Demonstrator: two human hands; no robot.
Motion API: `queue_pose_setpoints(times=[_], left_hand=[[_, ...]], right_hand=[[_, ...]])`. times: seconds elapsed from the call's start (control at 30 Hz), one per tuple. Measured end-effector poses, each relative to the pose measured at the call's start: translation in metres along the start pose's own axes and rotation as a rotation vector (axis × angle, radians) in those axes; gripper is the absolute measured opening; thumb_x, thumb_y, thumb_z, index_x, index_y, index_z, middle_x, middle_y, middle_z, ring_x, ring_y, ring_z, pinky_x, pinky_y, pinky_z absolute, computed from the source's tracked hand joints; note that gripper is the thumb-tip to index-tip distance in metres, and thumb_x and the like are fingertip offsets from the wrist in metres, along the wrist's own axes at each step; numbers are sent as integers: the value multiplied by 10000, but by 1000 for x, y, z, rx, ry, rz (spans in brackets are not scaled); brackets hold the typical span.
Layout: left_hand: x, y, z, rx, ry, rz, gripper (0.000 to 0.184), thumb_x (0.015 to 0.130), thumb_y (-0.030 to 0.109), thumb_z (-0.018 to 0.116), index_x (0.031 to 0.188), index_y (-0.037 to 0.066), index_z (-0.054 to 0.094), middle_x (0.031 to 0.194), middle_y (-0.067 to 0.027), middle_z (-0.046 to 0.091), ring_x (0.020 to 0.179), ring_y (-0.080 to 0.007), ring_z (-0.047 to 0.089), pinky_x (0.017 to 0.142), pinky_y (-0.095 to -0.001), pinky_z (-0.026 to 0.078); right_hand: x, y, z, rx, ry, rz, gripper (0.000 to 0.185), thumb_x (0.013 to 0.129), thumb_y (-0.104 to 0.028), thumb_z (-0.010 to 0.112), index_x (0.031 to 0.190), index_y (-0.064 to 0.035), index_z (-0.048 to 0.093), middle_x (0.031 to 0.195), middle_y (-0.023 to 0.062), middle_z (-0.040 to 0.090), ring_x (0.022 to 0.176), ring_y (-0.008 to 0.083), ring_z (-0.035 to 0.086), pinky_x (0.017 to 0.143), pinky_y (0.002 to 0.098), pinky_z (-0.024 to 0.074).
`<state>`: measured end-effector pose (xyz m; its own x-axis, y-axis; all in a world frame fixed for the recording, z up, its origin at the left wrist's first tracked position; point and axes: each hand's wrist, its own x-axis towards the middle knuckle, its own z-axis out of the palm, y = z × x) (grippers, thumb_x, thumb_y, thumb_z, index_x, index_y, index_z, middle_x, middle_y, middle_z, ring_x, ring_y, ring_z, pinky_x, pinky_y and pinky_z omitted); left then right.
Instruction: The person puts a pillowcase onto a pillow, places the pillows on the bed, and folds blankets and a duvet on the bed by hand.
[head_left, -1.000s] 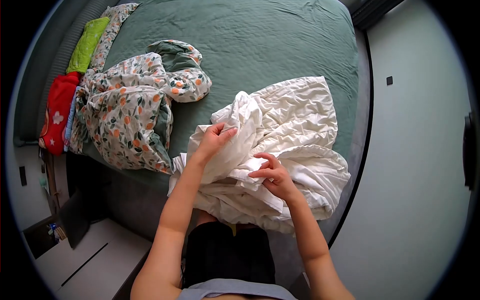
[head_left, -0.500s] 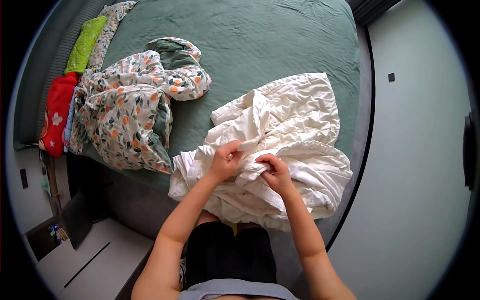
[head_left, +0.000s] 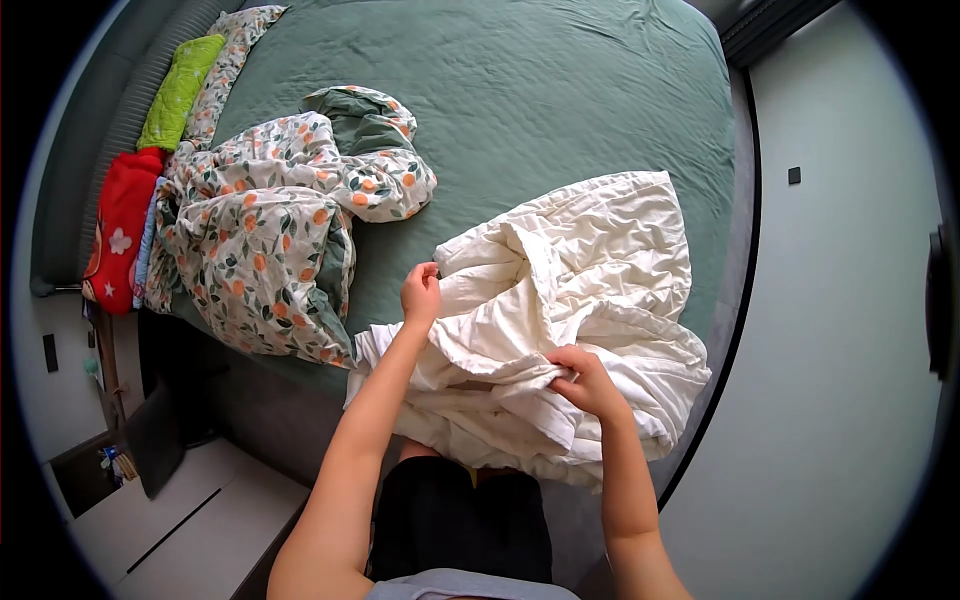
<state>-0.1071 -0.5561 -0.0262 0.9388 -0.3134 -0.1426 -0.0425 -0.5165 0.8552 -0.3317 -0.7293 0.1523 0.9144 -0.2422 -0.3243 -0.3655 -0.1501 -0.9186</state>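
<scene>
A white quilt lies bunched and creased on the near right part of the bed, partly hanging over its front edge. My left hand is at the quilt's left side, fingers closed on its edge. Lower and to the right, my right hand pinches a fold of the same quilt between thumb and fingers. Between my hands the fabric is stretched in a loose band. To the left, a crumpled duvet cover with an orange and leaf print shows its green underside in places.
The bed has a green sheet. Along the headboard are a printed pillow, a green folded cloth and a red blanket. A white cabinet stands at lower left; a pale wall panel is on the right.
My left hand has moved left and up from beside my right hand, spreading the quilt's fabric between them. My right hand has shifted slightly right and down.
</scene>
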Motion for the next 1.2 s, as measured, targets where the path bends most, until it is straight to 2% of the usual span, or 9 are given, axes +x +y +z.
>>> queue_pose_setpoints(times=[0.17, 0.33, 0.4, 0.5, 0.57, 0.73, 0.97, 1.1, 1.2], left_hand=[[32, -75, 29, 406, -472, -752, 838, 756, 650, 398, 1172, -75, 463, 1201, -210, 486, 1088, -337, 486, 927, -381, 370], [30, -24, 47, -718, -903, -1118, 503, 802, 437, 531, 1142, 65, 533, 1082, -98, 579, 962, -229, 564, 835, -334, 432], [41, -7, 51, -720, -763, -1041, 401, 760, 304, 618, 1077, 64, 568, 966, -82, 615, 844, -202, 593, 758, -314, 456], [61, 43, 23, -434, 29, -22, 168, 782, 96, 563, 919, 2, 579, 820, -43, 614, 730, -109, 533, 659, -253, 426], [71, 73, -17, -28, 294, 347, 165, 727, 35, 556, 890, 34, 588, 765, -100, 567, 682, -247, 554, 627, -324, 439], [21, 97, -58, 370, 0, 872, 278, 622, 38, 597, 892, 106, 601, 686, -77, 473, 697, -262, 507, 637, -341, 434], [-65, 5, -23, 111, -830, 186, 189, 768, 209, 586, 899, 73, 571, 794, -95, 555, 830, -309, 553, 666, -382, 440], [-47, 21, -16, 537, -282, 330, 214, 759, 239, 594, 663, 73, 497, 735, -88, 525, 703, -278, 519, 642, -374, 430], [-17, 38, -3, 599, -85, 501, 333, 660, 240, 670, 918, 80, 533, 965, -110, 527, 864, -284, 516, 738, -367, 434]], right_hand=[[-33, 22, -6, -27, 125, 35, 273, 623, -28, 687, 889, -64, 639, 829, 42, 544, 750, 141, 502, 661, 253, 422], [-49, 42, 1, 21, 222, 92, 262, 624, -52, 706, 880, -65, 648, 815, 29, 522, 734, 129, 480, 659, 234, 411], [-43, 37, 5, 5, 237, 81, 255, 625, -51, 703, 874, -63, 648, 812, 31, 519, 732, 133, 480, 655, 236, 412], [-29, 26, 11, -51, 284, 17, 249, 619, -56, 700, 862, -59, 644, 858, 63, 549, 813, 158, 515, 724, 271, 423], [-18, 17, 14, -69, 321, -75, 244, 614, -64, 698, 850, -53, 638, 886, 76, 575, 856, 170, 534, 786, 299, 418], [2, 6, 20, -45, 205, -73, 208, 608, -84, 689, 801, -53, 618, 805, 44, 614, 803, 162, 568, 873, 344, 386], [4, 18, 37, -199, 142, -84, 196, 623, -103, 646, 806, -44, 610, 744, 85, 584, 721, 263, 547, 730, 346, 417], [-11, 31, 41, -162, 132, -5, 207, 634, -103, 643, 827, -35, 610, 778, 96, 582, 756, 280, 549, 696, 347, 433], [-21, 39, 42, -112, 136, 24, 203, 653, -77, 641, 849, -35, 614, 781, 91, 580, 739, 242, 554, 665, 311, 436]])
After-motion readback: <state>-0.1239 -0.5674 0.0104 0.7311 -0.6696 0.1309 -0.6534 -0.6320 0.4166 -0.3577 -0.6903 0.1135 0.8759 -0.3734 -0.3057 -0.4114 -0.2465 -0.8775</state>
